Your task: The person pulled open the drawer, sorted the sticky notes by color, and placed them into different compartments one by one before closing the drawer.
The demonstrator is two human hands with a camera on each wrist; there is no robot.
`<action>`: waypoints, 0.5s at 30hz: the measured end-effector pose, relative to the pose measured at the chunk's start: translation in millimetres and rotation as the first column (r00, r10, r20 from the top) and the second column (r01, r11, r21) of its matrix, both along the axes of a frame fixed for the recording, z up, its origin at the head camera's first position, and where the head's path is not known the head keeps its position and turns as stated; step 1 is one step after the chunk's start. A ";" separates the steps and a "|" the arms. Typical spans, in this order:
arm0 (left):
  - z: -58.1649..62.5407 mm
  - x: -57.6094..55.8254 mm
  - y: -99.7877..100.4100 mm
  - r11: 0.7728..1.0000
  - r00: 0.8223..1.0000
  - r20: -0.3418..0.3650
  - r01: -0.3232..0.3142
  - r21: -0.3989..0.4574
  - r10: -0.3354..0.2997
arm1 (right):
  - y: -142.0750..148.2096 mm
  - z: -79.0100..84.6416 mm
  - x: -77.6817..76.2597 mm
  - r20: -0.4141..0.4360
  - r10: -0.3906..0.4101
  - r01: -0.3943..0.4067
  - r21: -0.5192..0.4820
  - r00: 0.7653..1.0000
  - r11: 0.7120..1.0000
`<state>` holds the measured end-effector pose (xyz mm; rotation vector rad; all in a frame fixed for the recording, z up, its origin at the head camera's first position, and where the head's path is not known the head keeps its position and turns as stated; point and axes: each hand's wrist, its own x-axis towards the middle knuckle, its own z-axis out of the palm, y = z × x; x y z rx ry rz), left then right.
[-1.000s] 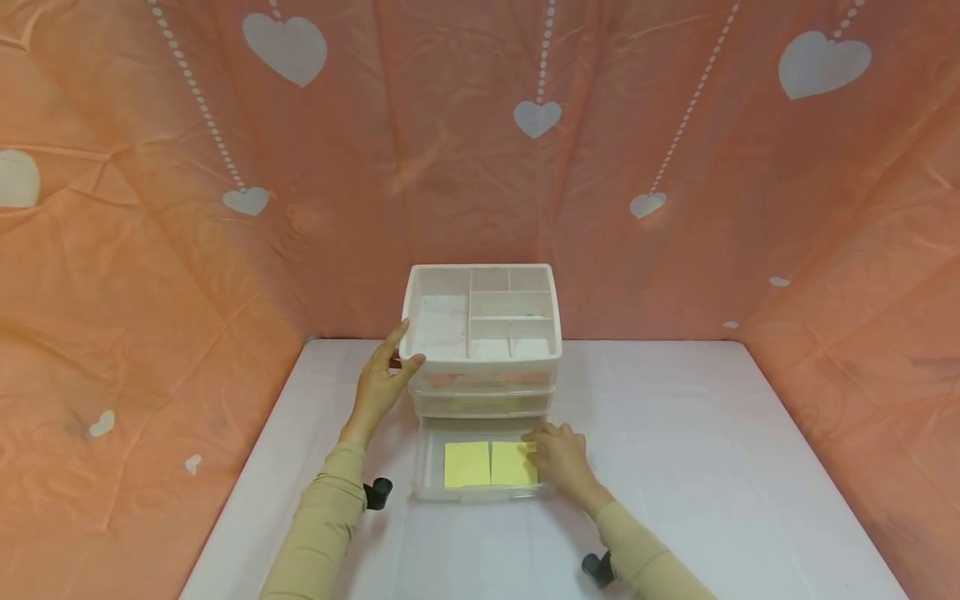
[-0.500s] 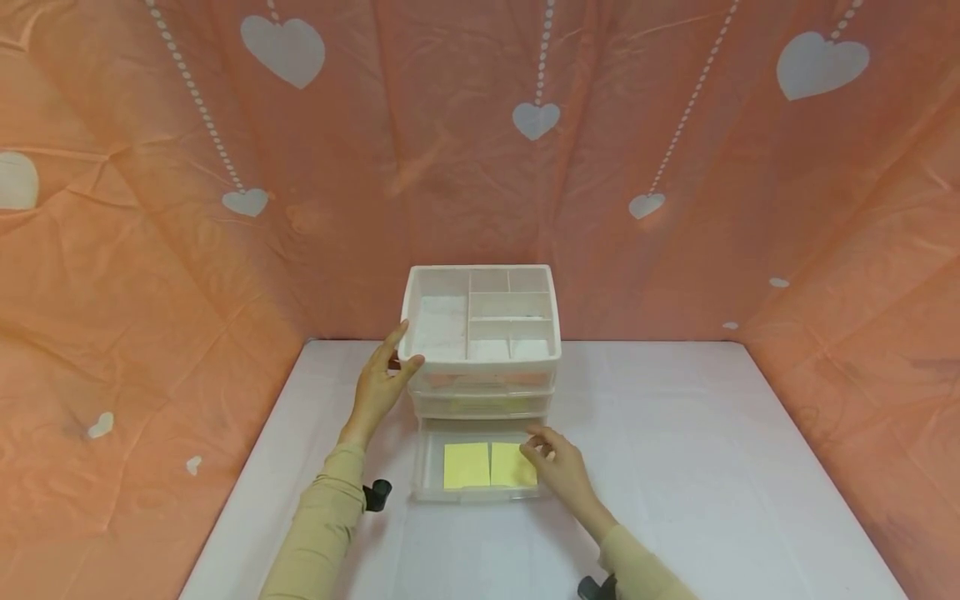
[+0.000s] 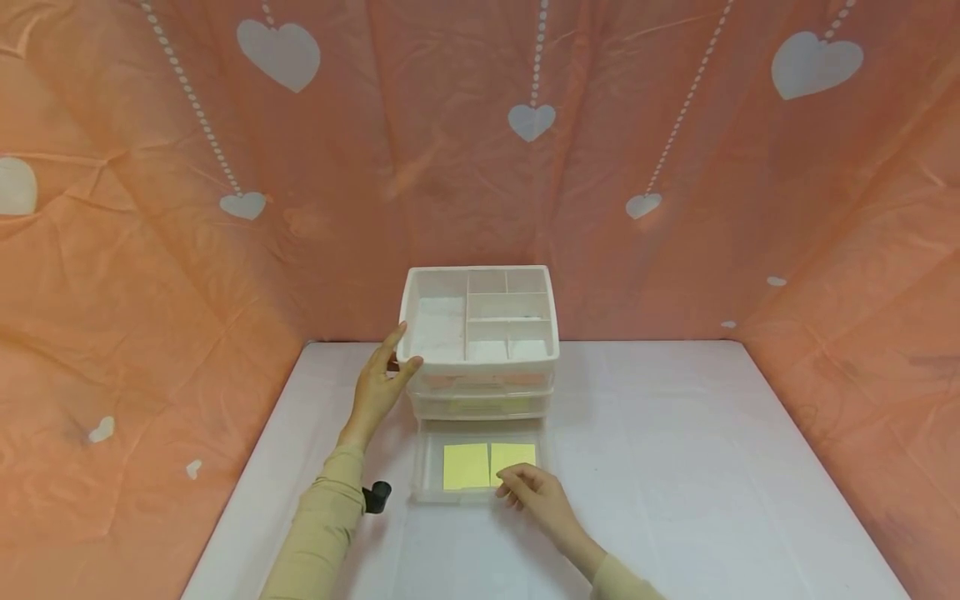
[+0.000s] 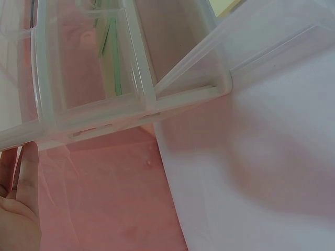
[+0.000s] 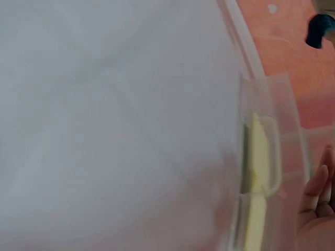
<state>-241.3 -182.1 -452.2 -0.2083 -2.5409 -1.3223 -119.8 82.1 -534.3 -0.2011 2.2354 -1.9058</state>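
A white plastic drawer organizer (image 3: 480,362) stands at the back of the table, its top divided into compartments. My left hand (image 3: 375,387) holds the front left corner of that top, thumb on the front and fingers along the side. The clear bottom drawer (image 3: 430,467) is pulled out. Two yellow sticky note pads (image 3: 466,467) lie side by side in it. My right hand (image 3: 540,500), fingers loosely bent, is over the drawer's front right part and hides some of the right pad. Nothing shows in its fingers, and whether they touch the drawer front I cannot tell.
Two upper drawers (image 3: 480,406) are pushed in; something yellow shows through the lower one. Green strips (image 4: 110,57) show through a drawer wall in the left wrist view. A white cloth (image 3: 675,467) covers the table, and orange curtains (image 3: 480,200) with hearts enclose it.
My right hand has moved from the drawer's right side toward me, to its front edge, uncovering the upper part of the right yellow pad. My left hand stays at the organizer's corner.
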 end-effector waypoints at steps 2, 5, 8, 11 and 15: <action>0.2 0.1 -0.3 1.000 1.000 0.010 0.001 0.000 -0.001 | -0.9 -4.3 3.0 -0.001 0.027 -0.027 -0.001 1.000 1.000; 0.6 0.2 -0.4 1.000 1.000 0.016 0.000 -0.001 0.000 | -1.9 -11.6 5.8 0.009 0.054 -0.054 -0.007 0.998 0.999; 1.1 0.2 -0.2 1.000 1.000 0.019 -0.002 0.003 0.002 | -2.3 -19.1 7.8 0.041 0.092 -0.092 0.001 0.995 0.996; 1.0 0.4 0.0 1.000 1.000 0.015 -0.005 0.002 0.005 | -2.2 -26.0 9.2 0.082 0.137 -0.140 0.029 0.987 0.990; 0.1 0.3 0.5 1.000 1.000 -0.001 -0.004 -0.001 0.004 | -3.5 -33.0 9.0 0.124 0.155 -0.159 0.026 0.980 0.987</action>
